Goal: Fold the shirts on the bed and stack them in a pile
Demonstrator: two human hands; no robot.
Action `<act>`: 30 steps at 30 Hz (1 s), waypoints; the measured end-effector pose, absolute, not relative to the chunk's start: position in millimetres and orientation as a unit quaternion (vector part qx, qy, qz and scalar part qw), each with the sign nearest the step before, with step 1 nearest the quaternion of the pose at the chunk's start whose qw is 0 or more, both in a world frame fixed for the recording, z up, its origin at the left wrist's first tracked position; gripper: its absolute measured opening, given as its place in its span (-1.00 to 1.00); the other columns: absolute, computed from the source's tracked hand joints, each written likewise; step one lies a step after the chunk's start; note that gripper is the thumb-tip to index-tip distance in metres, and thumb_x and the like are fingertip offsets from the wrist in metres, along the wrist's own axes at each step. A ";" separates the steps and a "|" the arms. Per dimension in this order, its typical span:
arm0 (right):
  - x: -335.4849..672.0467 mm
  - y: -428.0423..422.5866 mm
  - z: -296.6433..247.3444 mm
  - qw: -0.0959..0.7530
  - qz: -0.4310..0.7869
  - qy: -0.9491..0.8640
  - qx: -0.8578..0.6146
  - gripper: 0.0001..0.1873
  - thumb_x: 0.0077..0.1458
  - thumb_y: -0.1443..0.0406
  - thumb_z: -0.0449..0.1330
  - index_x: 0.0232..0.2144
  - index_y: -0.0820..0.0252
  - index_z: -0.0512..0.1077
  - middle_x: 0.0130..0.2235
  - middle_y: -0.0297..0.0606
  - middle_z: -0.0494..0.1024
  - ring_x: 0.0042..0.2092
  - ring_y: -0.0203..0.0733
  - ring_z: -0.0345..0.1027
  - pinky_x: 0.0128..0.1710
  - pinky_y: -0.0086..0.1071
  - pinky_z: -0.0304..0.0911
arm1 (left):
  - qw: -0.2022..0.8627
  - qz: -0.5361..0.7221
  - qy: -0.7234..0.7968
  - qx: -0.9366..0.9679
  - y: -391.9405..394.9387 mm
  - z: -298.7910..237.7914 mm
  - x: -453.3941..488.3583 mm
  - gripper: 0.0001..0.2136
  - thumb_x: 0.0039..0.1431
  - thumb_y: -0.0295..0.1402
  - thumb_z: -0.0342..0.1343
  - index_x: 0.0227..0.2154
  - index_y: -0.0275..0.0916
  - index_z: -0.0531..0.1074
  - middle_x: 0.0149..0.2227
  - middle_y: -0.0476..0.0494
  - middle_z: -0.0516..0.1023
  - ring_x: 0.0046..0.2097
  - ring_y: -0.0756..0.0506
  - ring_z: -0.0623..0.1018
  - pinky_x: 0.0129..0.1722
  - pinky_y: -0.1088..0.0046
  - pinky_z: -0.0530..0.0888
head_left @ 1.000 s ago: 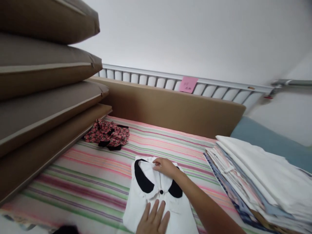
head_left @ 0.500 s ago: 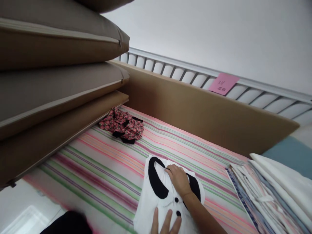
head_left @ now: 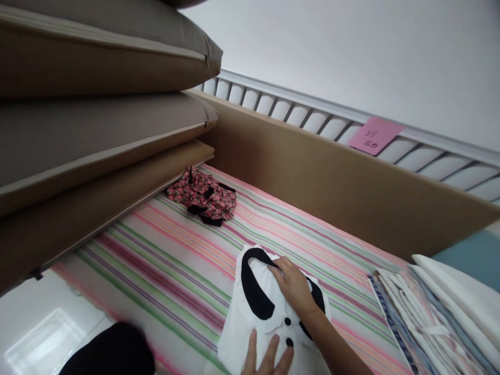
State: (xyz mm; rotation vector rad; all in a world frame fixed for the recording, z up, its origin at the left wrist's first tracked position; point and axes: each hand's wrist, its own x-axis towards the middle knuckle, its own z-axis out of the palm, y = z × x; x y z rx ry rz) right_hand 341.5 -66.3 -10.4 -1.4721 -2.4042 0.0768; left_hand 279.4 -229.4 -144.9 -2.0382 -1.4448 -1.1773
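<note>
A white shirt [head_left: 238, 333] with a black-trimmed collar and black buttons lies folded on a striped sheet [head_left: 156, 250]. My right hand [head_left: 295, 286] comes in from the lower right, its fingers and thumb pinched on the back of the black collar. At the bottom edge of the view, my left hand [head_left: 269, 359] rests on the shirt front, fingers apart and flat beside the lower button. Its palm is out of view. A crumpled pink-and-black patterned garment [head_left: 207, 195] lies farther off to the left.
Several thick grey-brown cushions [head_left: 97, 125] are stacked at the left. A brown board [head_left: 332, 172] runs along the back, before a white slatted rail with a pink note [head_left: 375, 135]. Folded clothes [head_left: 425, 323] stand at the right. A dark rounded shape [head_left: 111, 351] is at lower left.
The camera view has shifted slightly, so the scene sits a little to the right. My right hand still grips the collar and has tilted a little. My left hand stays on the shirt front.
</note>
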 end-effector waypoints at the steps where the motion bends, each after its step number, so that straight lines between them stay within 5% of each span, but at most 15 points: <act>1: 341.7 -65.5 -13.9 0.164 0.020 -0.840 -0.518 -0.65 0.23 0.10 -0.12 -0.26 0.12 0.38 -0.27 -0.23 0.48 -0.20 -0.15 0.37 -0.22 -0.33 0.20 | 0.190 -0.420 -0.504 -0.730 -229.8 -141.6 277.6 -0.76 0.09 -0.07 0.07 -0.17 0.17 0.48 -0.16 -0.07 0.59 -0.03 -0.31 0.51 -0.03 -0.05 0.40; 10: 332.5 -51.5 -48.1 0.096 -0.038 -0.831 -0.547 -0.61 0.23 0.09 -0.12 -0.20 0.17 0.40 -0.25 -0.18 0.52 -0.27 -0.12 0.40 -0.30 -0.31 0.22 | 0.212 -0.480 -0.425 -0.737 -226.4 -101.5 245.1 -0.80 0.15 -0.19 0.08 -0.15 0.13 0.43 0.01 0.09 0.48 0.13 -0.21 0.36 0.20 -0.18 -0.07; 16: 355.7 -97.5 0.3 0.183 -0.049 -0.807 -0.559 -0.59 0.24 0.15 -0.11 0.04 0.16 0.30 0.07 -0.13 0.39 0.12 -0.09 0.20 0.08 -0.15 0.12 | 0.077 -0.289 -0.408 -0.862 -236.5 -62.3 194.0 -0.43 0.12 -0.06 0.04 0.17 -0.15 0.15 0.22 -0.17 0.21 0.20 -0.21 0.27 0.12 0.13 0.27; 21: 390.9 -189.9 -11.5 0.185 -0.039 -0.780 -0.597 -0.52 0.23 0.14 -0.13 0.16 0.08 0.18 0.25 -0.21 0.13 0.28 -0.05 -0.11 0.20 0.00 -0.07 | 0.053 -0.219 -0.492 -0.841 -252.8 -71.3 162.7 -0.20 0.01 -0.15 0.17 0.26 -0.14 -0.09 0.27 -0.23 0.05 0.24 -0.29 0.18 0.07 0.06 0.33; 26: 392.4 -228.0 -48.8 0.128 0.046 -0.754 -0.643 -0.45 0.21 0.03 -0.14 0.20 -0.01 0.09 0.27 -0.25 0.07 0.29 -0.04 -0.15 0.22 0.07 -0.14 | 0.039 -0.219 -0.519 -0.825 -263.8 -95.6 156.1 -0.21 -0.02 -0.21 0.19 0.26 -0.08 -0.06 0.27 -0.26 0.04 0.24 -0.36 0.15 0.11 -0.08 0.24; 30: 396.7 -223.0 -49.0 0.204 0.109 -0.729 -0.644 -0.46 0.17 0.02 -0.10 0.14 0.01 0.22 0.25 -0.24 0.13 0.28 -0.05 -0.09 0.23 0.01 -0.13 | -0.105 -0.291 -0.509 -0.803 -259.3 -94.8 143.5 -0.43 0.09 -0.27 0.08 0.19 -0.01 0.13 0.25 -0.16 0.13 0.24 -0.28 0.17 0.15 0.00 0.22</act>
